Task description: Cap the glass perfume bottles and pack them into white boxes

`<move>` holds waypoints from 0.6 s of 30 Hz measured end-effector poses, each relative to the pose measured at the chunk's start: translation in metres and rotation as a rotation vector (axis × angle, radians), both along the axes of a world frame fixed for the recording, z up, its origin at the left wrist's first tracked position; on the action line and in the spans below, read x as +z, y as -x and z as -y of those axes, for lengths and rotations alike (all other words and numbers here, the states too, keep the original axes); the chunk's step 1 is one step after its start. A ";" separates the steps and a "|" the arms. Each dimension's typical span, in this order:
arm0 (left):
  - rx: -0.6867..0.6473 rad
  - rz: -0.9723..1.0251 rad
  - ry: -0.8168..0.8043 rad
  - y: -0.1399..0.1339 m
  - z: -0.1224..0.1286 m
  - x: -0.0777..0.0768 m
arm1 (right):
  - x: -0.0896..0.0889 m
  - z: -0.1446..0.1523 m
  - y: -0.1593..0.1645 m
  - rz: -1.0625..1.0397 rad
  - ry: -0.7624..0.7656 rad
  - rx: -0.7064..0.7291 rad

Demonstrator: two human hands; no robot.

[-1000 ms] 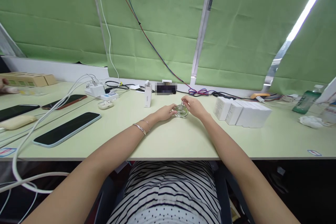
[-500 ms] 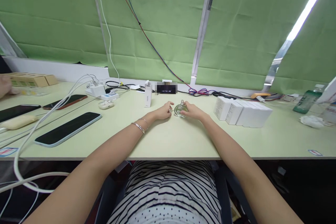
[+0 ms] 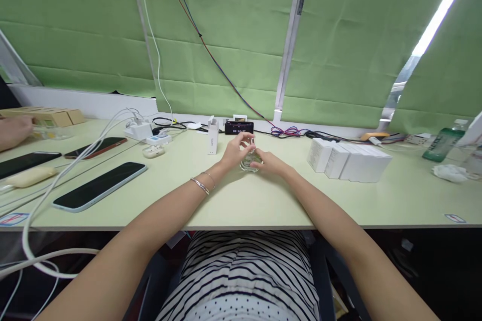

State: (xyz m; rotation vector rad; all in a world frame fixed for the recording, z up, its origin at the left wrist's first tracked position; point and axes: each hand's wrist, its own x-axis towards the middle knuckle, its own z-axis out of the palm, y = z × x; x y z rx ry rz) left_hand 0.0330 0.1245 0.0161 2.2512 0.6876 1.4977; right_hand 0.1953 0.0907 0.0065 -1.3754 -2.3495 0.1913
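A round clear glass perfume bottle (image 3: 247, 164) stands on the table in front of me. My right hand (image 3: 271, 163) grips its body from the right side, with thumb and fingers against the glass. My left hand (image 3: 237, 151) is at the bottle's top, its thumb and fingers pinched on a small clear cap (image 3: 252, 141) over the neck. The fingers partly hide the cap and the neck. Behind my left hand, a slim white box (image 3: 213, 136) stands upright with its top flap raised.
White boxes (image 3: 350, 161) stand in a row on the right. A phone (image 3: 101, 186), an earbud case (image 3: 153, 151) and white cables lie on the left. A timer display (image 3: 239, 128) stands at the back. A green bottle (image 3: 444, 143) is far right. Another person's hand (image 3: 17, 130) is far left.
My left hand has risen and moved right onto the bottle's top. My right hand has brought the perfume bottle slightly left. The other person's hand has come further into view.
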 end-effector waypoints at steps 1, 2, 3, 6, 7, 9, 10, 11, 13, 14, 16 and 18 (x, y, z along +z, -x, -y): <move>-0.006 -0.045 -0.003 0.001 0.001 -0.001 | 0.000 0.000 0.000 -0.007 0.004 -0.001; -0.012 -0.088 -0.004 0.002 0.001 -0.002 | 0.000 0.000 0.000 -0.011 0.004 -0.005; -0.020 -0.128 -0.002 0.003 0.001 -0.003 | -0.001 0.000 0.000 -0.015 0.004 -0.008; -0.049 -0.223 0.014 0.004 0.000 -0.007 | -0.004 -0.001 -0.001 -0.071 -0.001 -0.008; -0.053 -0.242 0.018 0.003 -0.001 -0.009 | -0.005 -0.002 -0.001 -0.109 -0.012 -0.005; -0.048 -0.261 0.020 0.002 -0.002 -0.012 | -0.007 -0.003 -0.001 -0.187 -0.066 0.005; -0.040 -0.264 0.019 0.001 -0.002 -0.014 | -0.008 -0.004 -0.002 -0.214 -0.099 0.012; -0.033 -0.264 0.017 0.000 -0.002 -0.015 | -0.008 -0.004 -0.002 -0.229 -0.128 0.019; -0.030 -0.269 0.018 -0.001 -0.003 -0.017 | -0.009 -0.005 -0.003 -0.241 -0.160 0.039; -0.034 -0.271 0.021 -0.002 -0.003 -0.018 | -0.009 -0.005 -0.004 -0.243 -0.166 0.047; -0.041 -0.274 0.030 -0.002 -0.004 -0.019 | -0.008 -0.005 -0.004 -0.238 -0.171 0.055; -0.035 -0.273 0.042 -0.002 -0.004 -0.020 | -0.008 -0.006 -0.005 -0.223 -0.177 0.059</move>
